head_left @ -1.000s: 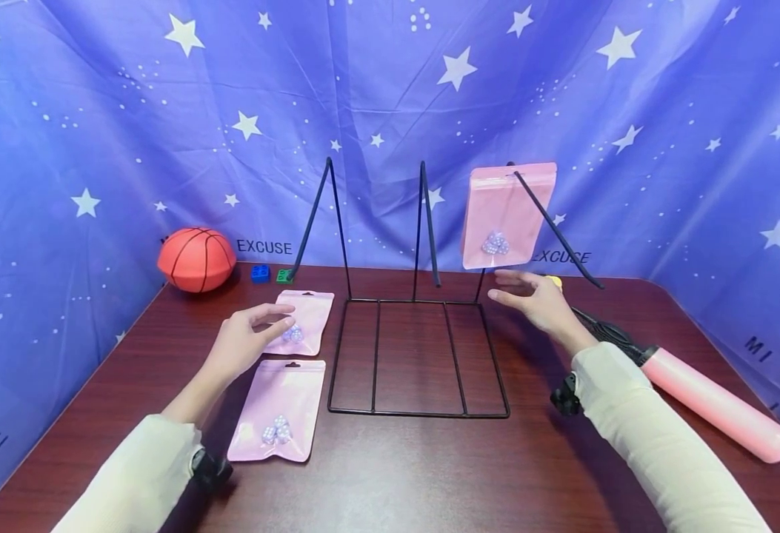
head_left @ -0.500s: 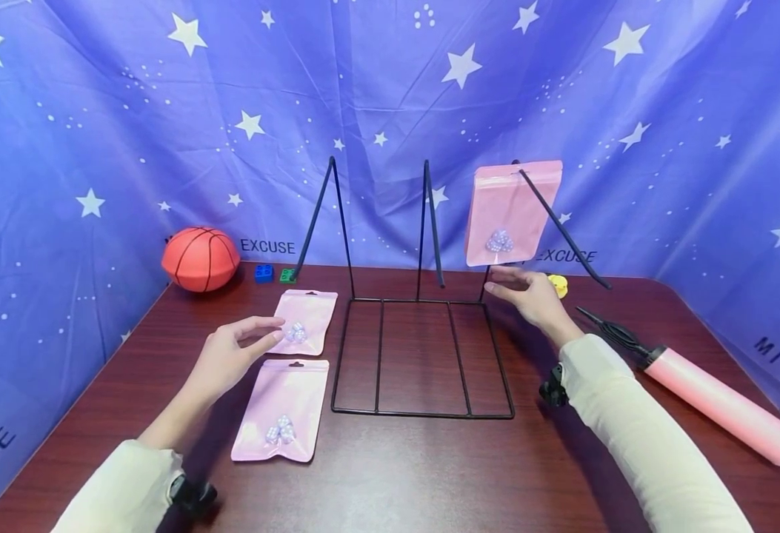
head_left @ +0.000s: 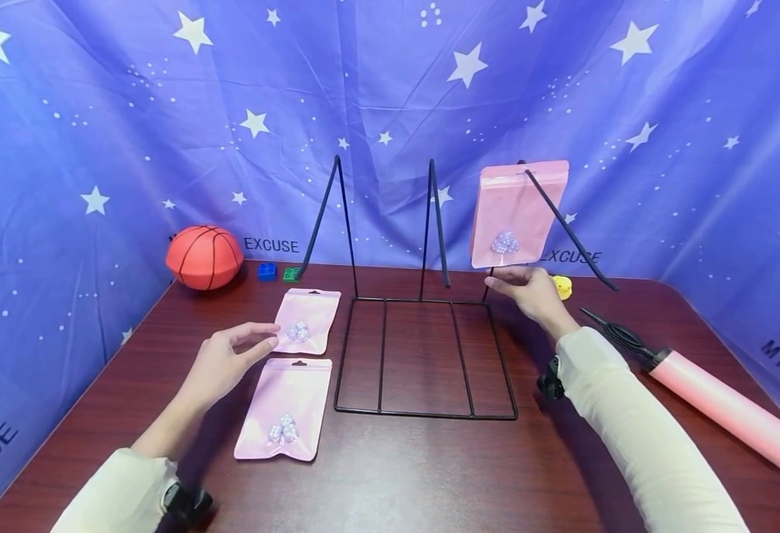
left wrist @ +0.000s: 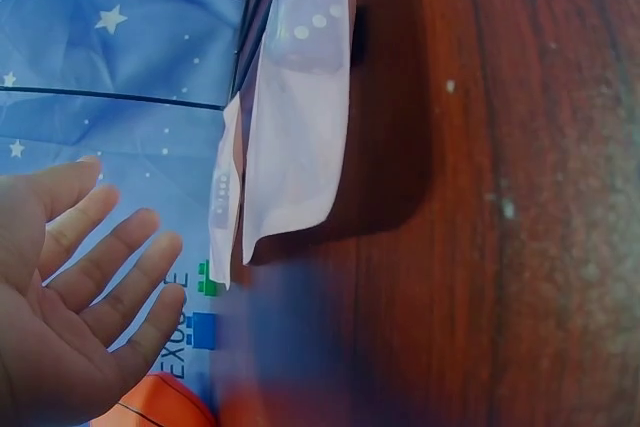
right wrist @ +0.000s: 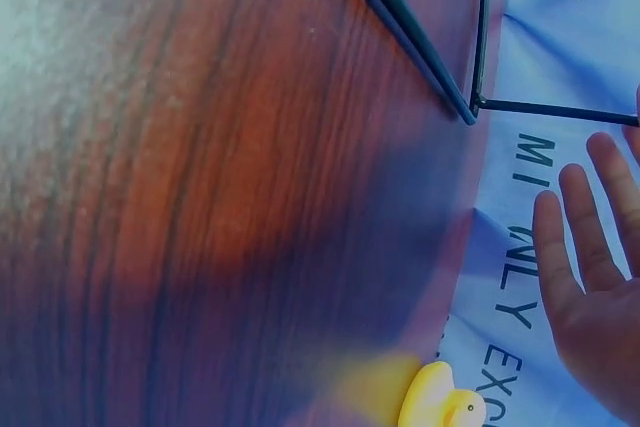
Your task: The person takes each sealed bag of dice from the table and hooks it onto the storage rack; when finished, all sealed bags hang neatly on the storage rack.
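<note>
Left hand, fingers loose and empty, is beside the far bag at nine o'clock from the rack; right hand, equally empty, below the hung bag at two. Pinching near the hole seems safest.

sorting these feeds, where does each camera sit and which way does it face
Head: worn on the head, facing forward and down at the wire rack; left hand, right hand, sleeves show.
Left wrist: worn there, facing two pink bags and the curtain; left hand shows.
Right wrist: worn there, facing across the table toward the curtain; right hand shows, cut off at the edge.
Shared: the yellow duck appears in the head and right wrist views.
</note>
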Available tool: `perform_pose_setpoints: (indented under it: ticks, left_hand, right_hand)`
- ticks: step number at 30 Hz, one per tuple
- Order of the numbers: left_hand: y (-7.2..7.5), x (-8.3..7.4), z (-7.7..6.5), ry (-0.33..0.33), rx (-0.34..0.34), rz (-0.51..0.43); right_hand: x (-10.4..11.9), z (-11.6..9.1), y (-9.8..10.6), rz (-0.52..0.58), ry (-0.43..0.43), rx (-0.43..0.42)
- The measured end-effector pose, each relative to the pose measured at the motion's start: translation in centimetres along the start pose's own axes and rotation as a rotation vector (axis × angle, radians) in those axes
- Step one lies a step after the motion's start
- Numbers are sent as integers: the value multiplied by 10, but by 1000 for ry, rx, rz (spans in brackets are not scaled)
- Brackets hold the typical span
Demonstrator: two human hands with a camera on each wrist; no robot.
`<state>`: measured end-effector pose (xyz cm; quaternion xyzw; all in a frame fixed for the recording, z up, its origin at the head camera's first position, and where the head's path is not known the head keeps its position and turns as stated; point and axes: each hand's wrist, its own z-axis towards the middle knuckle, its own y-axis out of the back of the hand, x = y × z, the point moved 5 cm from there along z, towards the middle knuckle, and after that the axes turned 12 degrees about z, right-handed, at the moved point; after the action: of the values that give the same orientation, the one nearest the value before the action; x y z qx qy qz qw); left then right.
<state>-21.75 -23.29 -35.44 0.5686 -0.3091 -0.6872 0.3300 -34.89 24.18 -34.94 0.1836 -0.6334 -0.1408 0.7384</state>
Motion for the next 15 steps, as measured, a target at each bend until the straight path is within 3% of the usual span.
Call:
perform_pose_setpoints:
  ticks: [15]
  left_hand:
    - [1, 12, -2, 71, 36, 44]
  right_hand:
    - [0, 5, 0, 0, 21, -92]
